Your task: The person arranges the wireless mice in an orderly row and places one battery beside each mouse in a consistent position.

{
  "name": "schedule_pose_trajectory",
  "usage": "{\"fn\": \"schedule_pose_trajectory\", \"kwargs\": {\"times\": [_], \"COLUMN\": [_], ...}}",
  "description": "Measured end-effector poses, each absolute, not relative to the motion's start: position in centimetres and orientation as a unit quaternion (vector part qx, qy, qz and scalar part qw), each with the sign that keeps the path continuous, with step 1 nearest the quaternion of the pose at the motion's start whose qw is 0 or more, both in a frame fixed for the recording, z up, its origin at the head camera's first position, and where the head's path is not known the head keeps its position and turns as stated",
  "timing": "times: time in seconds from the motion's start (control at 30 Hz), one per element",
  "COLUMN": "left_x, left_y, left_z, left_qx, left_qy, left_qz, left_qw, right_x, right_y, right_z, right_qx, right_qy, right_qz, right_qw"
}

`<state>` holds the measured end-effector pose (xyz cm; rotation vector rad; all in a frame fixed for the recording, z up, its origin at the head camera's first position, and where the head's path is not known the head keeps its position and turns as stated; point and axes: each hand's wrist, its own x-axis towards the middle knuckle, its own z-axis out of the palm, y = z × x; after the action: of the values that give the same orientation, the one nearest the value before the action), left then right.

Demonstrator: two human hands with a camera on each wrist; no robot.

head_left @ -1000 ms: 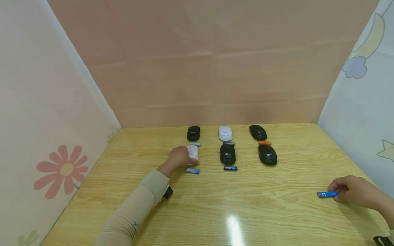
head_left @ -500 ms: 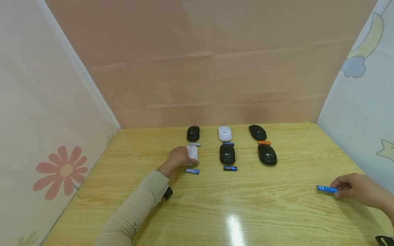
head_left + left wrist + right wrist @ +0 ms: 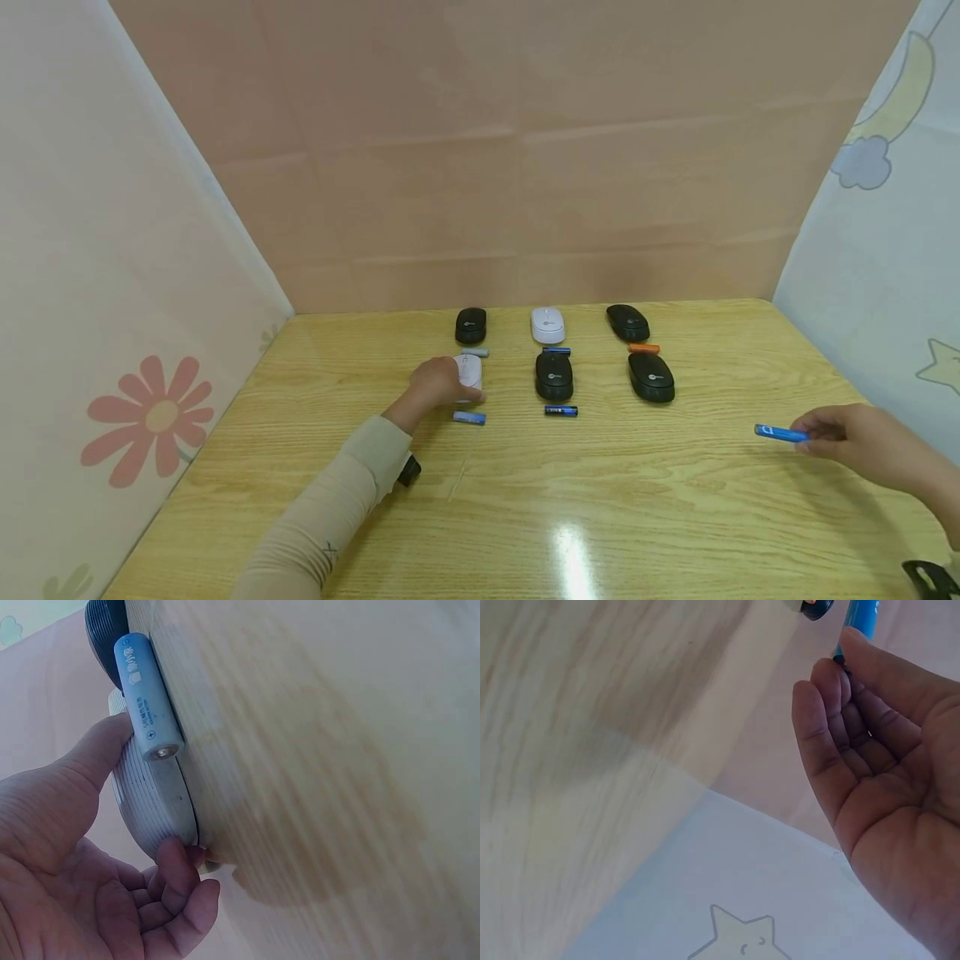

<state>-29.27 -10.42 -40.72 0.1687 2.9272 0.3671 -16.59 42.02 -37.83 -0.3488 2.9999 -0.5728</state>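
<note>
On the left of the front row, my left hand (image 3: 437, 382) grips a white computer mouse (image 3: 470, 371) that rests on the table, thumb on its near side. A light-blue battery (image 3: 469, 417) lies just in front of that mouse; the left wrist view shows it close to the thumb. At the right, my right hand (image 3: 862, 442) pinches a blue battery (image 3: 780, 432) by one end, held above the tabletop. Its free end points left, towards the mice. In the right wrist view, thumb and fingertips meet on the blue battery (image 3: 862, 616).
Two black mice (image 3: 554, 377) complete the front row. Behind stand a black mouse (image 3: 471, 325), a white mouse (image 3: 548, 325) and another black one (image 3: 627, 322). Batteries lie between the rows, one of them orange (image 3: 643, 348). A dark blue battery (image 3: 561, 411) lies before the middle mouse.
My right hand has moved forward and slightly left with the blue battery. My left hand stays on the white mouse.
</note>
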Motion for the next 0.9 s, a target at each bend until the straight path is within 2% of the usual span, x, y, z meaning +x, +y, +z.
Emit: {"fn": "schedule_pose_trajectory", "kwargs": {"times": [0.63,0.9], "left_x": [-29.2,-29.2], "left_y": [-10.4,-10.5], "left_z": [-40.5,-40.6], "left_qx": [0.058,0.057], "left_qy": [0.986,0.986], "left_qz": [0.126,0.127], "left_qw": [0.096,0.096], "right_x": [-18.2,-19.3], "right_y": [38.9,37.5], "right_z": [-36.8,-36.6], "right_qx": [-0.165,-0.182], "right_qy": [0.966,0.961], "right_qz": [-0.196,-0.206], "right_qw": [-0.020,-0.009]}}
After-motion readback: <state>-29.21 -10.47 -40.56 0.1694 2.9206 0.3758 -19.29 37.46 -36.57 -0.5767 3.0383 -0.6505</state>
